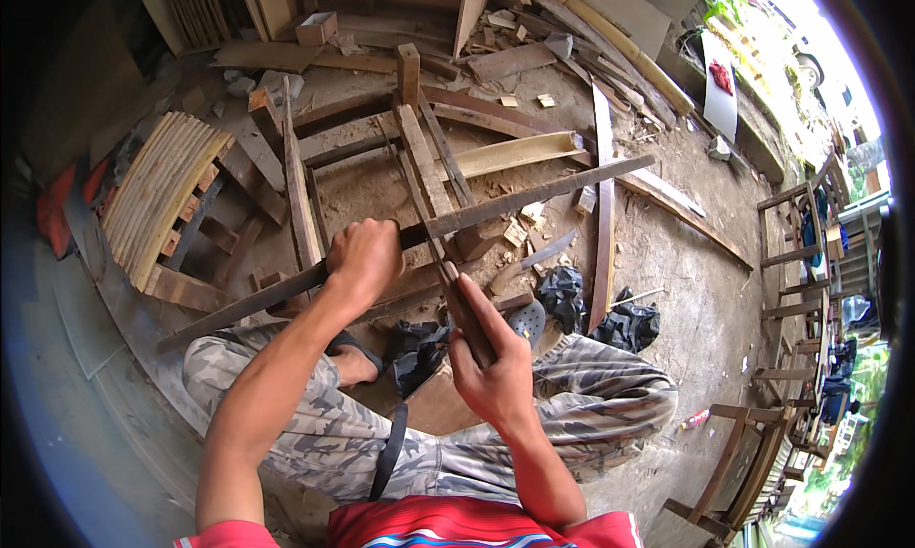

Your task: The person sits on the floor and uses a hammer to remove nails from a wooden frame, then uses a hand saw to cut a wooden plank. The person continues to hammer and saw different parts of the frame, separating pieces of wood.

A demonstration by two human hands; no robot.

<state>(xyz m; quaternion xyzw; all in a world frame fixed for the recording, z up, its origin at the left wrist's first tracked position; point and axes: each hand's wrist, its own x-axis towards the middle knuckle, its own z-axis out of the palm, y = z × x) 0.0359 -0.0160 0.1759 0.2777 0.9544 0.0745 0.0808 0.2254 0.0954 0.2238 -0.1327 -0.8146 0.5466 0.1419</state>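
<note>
A long dark wooden strip (543,195) lies slantwise across an upturned wooden frame (419,157). My left hand (367,254) is closed around the strip left of its middle and presses it down. In my right hand (491,357) is the brown handle of what looks like a hand saw (467,314), its index finger stretched along the handle. The narrow blade, seen edge-on, points away from me and crosses the strip just right of my left hand. Whether it has cut into the wood cannot be made out.
A knife (548,253) with a wooden handle lies on the ground beyond my right knee, near black plastic bags (562,295). At the left stands a slatted wooden piece (167,200). Planks (602,205) and offcuts litter the floor; wooden frames (796,310) line the right.
</note>
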